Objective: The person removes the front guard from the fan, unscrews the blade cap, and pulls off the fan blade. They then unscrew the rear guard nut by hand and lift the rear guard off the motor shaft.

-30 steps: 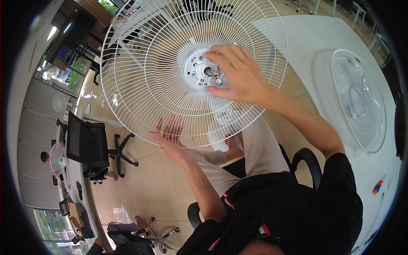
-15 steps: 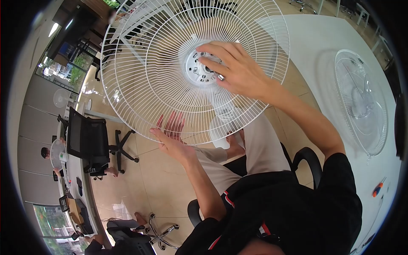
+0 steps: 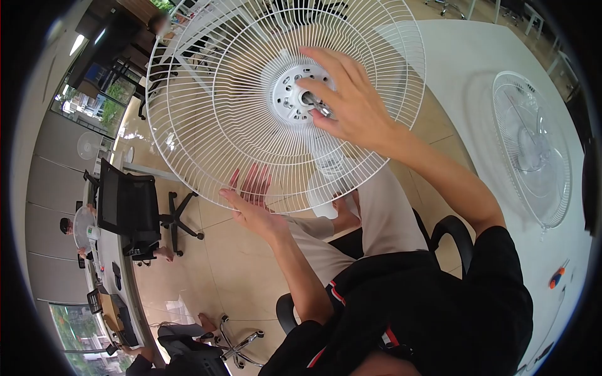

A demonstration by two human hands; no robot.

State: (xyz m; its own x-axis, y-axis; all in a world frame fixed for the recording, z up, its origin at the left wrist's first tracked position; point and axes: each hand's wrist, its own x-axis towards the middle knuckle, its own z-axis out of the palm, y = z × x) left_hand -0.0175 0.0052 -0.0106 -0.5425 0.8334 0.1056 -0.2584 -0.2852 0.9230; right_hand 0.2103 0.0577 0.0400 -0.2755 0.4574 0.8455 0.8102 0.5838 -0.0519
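A white wire fan grille (image 3: 188,119) stands upright in front of me, mounted on a white fan body with its stand (image 3: 329,160) showing through the wires. My left hand (image 3: 254,210) holds the lower rim, thumb in front and fingers stretched behind the wires. At the middle, my right hand (image 3: 351,103) hovers around the hub plate (image 3: 288,100) and the metal motor shaft (image 3: 321,108). Its fingers are spread, with index finger and thumb on either side of the shaft. Whether a fingertip touches the shaft or hub is hard to tell.
To the right, a white table (image 3: 451,56) bears another round fan grille (image 3: 533,150) with clear blades and an orange-and-blue screwdriver (image 3: 557,277). Black office chairs (image 3: 128,207) stand at left. Another person (image 3: 68,225) sits at a far desk with a fan.
My right hand has opened out, its fingers spreading away from the hub and uncovering more of the plate and shaft. The left hand keeps its place on the rim.
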